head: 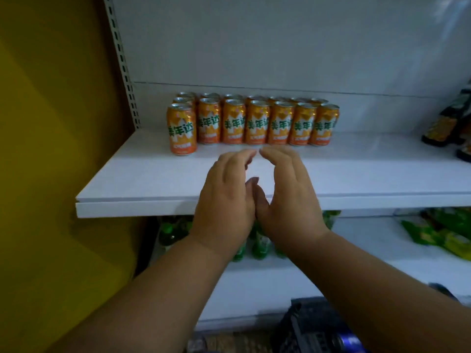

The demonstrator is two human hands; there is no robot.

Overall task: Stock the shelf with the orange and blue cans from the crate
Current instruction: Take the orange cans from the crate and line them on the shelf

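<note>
Your left hand (225, 200) and right hand (288, 197) hover over the front of the white shelf (142, 179), fingers relaxed and gently curved toward each other, thumbs touching, holding nothing. Just beyond your fingertips the orange cans (252, 123) stand upright in tidy rows near the back panel. Down at the bottom right, a blue can (350, 341) lies in the dark crate (305, 327).

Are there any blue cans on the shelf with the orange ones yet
No, the shelf holds only orange cans; a blue can sits below in the crate.
</note>
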